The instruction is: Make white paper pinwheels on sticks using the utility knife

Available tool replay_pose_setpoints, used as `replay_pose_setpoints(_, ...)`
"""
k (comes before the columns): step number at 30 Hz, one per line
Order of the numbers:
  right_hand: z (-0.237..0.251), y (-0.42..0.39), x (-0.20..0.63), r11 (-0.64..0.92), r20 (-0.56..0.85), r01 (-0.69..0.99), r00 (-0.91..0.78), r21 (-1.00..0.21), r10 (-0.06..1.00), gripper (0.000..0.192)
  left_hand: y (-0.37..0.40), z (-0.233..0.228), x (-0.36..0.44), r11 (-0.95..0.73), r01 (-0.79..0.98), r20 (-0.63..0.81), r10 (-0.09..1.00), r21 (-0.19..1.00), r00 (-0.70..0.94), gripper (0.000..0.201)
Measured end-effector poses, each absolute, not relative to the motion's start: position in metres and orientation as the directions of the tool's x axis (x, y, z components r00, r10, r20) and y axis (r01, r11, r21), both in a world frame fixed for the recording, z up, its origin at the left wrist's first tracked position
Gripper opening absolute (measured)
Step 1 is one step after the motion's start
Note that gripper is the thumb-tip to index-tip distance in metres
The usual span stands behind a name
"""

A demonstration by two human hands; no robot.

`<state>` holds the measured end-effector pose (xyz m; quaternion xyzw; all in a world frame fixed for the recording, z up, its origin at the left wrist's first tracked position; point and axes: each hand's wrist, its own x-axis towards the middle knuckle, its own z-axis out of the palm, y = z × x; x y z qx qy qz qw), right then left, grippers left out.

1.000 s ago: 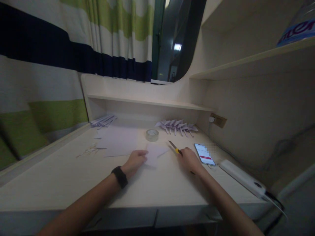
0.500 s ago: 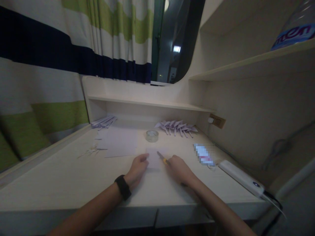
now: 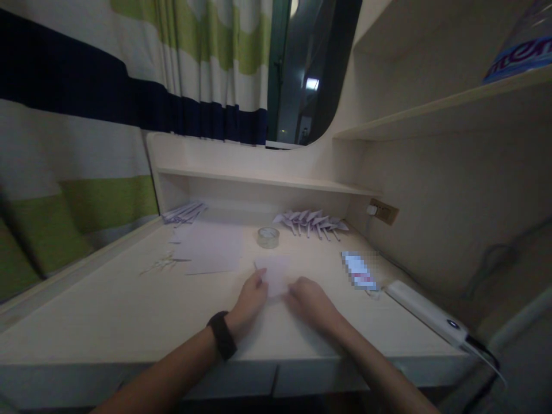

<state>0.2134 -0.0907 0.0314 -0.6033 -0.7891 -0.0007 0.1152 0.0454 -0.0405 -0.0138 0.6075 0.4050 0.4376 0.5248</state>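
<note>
A small sheet of white paper point(image 3: 276, 273) lies before me on the desk, between my two hands. My left hand point(image 3: 252, 296), with a black band at the wrist, pinches its left edge between thumb and fingers. At the paper's lower right edge, my right hand point(image 3: 311, 300) is closed, its fingertips against the paper; its palm side is hidden. No utility knife shows now; whether it is tucked inside the right hand I cannot tell. Just beyond the paper sits a roll of clear tape point(image 3: 268, 237).
Larger white sheets point(image 3: 209, 244) lie at left, beside paper scraps point(image 3: 164, 263) and a bundle of paper strips point(image 3: 185, 213). Several paper pinwheels point(image 3: 310, 221) stand in a row at the back. A phone point(image 3: 359, 270) and a white power strip point(image 3: 425, 310) are at right.
The yellow utility knife in my right hand has gone from sight. My right hand's fingers have closed in at the paper's edge, and my left hand has shifted slightly right.
</note>
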Motion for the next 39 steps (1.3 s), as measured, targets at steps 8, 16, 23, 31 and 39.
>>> replay_pose_setpoints(8, 0.031, -0.082, 0.245, 0.451, 0.198, 0.865, -0.413, -0.22, 0.889, 0.017, -0.063, 0.01, 0.007, -0.603, 0.447, 0.312, 0.762, 0.661, 0.567, 0.027)
replay_pose_setpoints(16, 0.024, -0.08, 0.252, 0.492, 0.223, 0.835, -0.445, -0.247, 0.867, 0.02, -0.014, 0.016, 0.008, -0.845, 0.435, 0.249, 0.515, 0.311, 0.821, 0.047)
replay_pose_setpoints(23, 0.019, -0.085, 0.257, 0.434, 0.227, 0.857, -0.38, -0.277, 0.897, 0.021, -0.009, -0.005, 0.008, -0.716, 0.596, 0.254, 0.692, 0.365, 0.676, 0.052)
replay_pose_setpoints(31, 0.022, -0.093, 0.255, 0.458, 0.24, 0.821, -0.395, -0.34, 0.887, 0.019, -0.024, -0.003, 0.013, -0.588, 0.8, 0.261, 0.796, 0.116, 0.547, 0.072)
replay_pose_setpoints(39, 0.034, -0.097, 0.258, 0.466, 0.23, 0.797, -0.406, -0.385, 0.885, 0.017, -0.028, -0.003, 0.014, -0.578, 0.814, 0.288, 0.79, 0.054, 0.541, 0.074)
